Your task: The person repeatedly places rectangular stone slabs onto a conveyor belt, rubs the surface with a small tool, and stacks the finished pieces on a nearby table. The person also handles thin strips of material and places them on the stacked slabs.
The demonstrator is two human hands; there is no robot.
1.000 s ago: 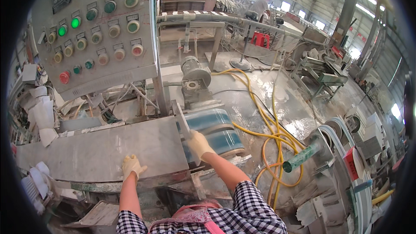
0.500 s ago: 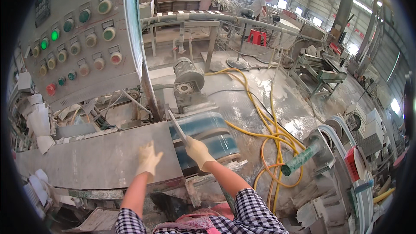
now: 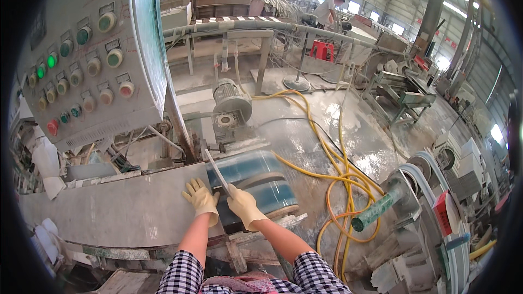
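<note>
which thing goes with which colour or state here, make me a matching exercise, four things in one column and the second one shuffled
Things:
1. left hand
2. hose
3. right hand
4. stool

Colours and states:
A. closed around a thin pale piece
B. red
C. fingers spread over the grey surface
D. yellow

Pairs: 1-C, 2-D, 3-A, 4-B

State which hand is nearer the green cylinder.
Right hand, holding a thin strip left of the green cylinder; the left hand, over the grey slab, is farther left.
</note>
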